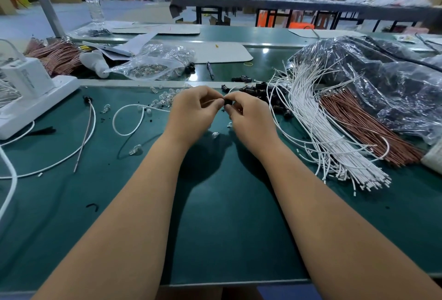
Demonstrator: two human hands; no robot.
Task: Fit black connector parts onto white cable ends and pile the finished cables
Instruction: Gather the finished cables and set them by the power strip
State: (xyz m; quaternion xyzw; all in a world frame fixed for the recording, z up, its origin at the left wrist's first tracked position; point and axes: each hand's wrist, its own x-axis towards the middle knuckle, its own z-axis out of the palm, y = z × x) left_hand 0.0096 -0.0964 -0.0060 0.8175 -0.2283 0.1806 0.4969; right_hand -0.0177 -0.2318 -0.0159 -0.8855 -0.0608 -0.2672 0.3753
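A black connector part point(228, 102) is pinched between the fingertips of the right hand point(248, 117), while the end of a white cable point(134, 117) is pinched by the curled fingers of the left hand point(193, 114); the two hands are brought together just in front of the heap of loose black connectors point(257, 90), which is taken here as the landmark. From the left hand the cable is seen to loop away over the green mat point(215, 216), on the side far from the heap. The fitting step is judged to be in hand: the cable end is being lined up with, or pushed into, the connector, though whether it is already seated cannot be told, since the joint is hidden by the fingers. Beside the heap, on its other side, a large bundle of unfitted white cables point(318, 127) is spread, so the task is judged to be at an early stage. One fitted cable point(89, 117) appears to lie well beyond the loop, away from the heap. For the next move, a straight, firm push along the cable's axis would be called for, after which the finished piece would have to be laid aside.
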